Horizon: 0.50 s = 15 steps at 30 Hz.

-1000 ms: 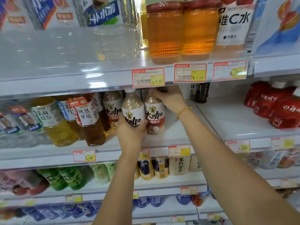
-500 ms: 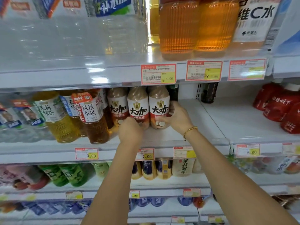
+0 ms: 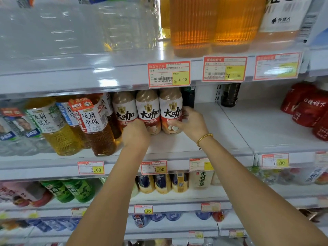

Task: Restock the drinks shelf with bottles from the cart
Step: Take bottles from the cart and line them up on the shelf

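So, tea bottles (image 3: 95, 125) fill the shelf (image 3: 230, 132) at left; 3 coffee bottles (image 3: 148, 110) stand in a row at its middle. Your left hand (image 3: 135, 134) covers the bases of the left 2, fingers hidden, grip can't tell. Your right hand (image 3: 190, 124) wraps the 3rd bottle (image 3: 171, 110), thumb in front. Bare shelf right of it: more to stock. No cart in view.
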Available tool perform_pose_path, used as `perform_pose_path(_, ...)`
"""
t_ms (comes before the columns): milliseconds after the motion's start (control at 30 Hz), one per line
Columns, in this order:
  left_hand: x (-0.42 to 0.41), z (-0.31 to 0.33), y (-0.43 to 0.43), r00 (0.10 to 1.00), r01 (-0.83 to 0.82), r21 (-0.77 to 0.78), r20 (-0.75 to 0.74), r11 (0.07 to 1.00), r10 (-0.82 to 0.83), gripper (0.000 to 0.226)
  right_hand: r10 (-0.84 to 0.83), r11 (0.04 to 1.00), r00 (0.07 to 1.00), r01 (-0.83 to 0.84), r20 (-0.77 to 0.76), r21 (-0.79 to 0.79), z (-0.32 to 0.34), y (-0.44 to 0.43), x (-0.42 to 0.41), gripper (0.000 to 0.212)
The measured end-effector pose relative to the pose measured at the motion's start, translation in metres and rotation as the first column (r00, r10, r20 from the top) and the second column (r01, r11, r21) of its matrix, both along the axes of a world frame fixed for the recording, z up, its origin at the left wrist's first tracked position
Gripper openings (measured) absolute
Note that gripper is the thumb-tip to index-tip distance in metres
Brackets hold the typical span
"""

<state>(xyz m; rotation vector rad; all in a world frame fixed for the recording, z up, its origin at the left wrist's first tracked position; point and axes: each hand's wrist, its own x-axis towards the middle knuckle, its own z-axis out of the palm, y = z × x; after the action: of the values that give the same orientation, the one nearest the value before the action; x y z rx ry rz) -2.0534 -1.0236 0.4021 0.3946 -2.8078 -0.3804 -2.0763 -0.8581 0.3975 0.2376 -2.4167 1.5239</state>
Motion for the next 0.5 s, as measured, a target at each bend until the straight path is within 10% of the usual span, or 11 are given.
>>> perform_pose_path(267, 0.091, -0.017, 0.037, 0.860, 0.378, 0.105, -0.408, 0.920, -0.306, 0.036, -0.084, 0.990, 0.994, 0.092, -0.076, 0.103, 0.000, 0.018, 0.045, 0.024)
perform_pose_path(367, 0.140, -0.056, 0.066, 0.800, 0.560, 0.206, -0.385, 0.802, -0.460, 0.041, -0.094, 0.980, 0.978, 0.124, -0.187, 0.155, -0.017, 0.051, 0.095, 0.022)
perform_pose_path(500, 0.180, -0.135, 0.097, 0.800, 0.594, 0.310, -0.129, 0.742, -0.586, 0.051, -0.095, 0.981, 0.995, 0.088, 0.036, 0.175, -0.086, 0.110, 0.165, 0.031)
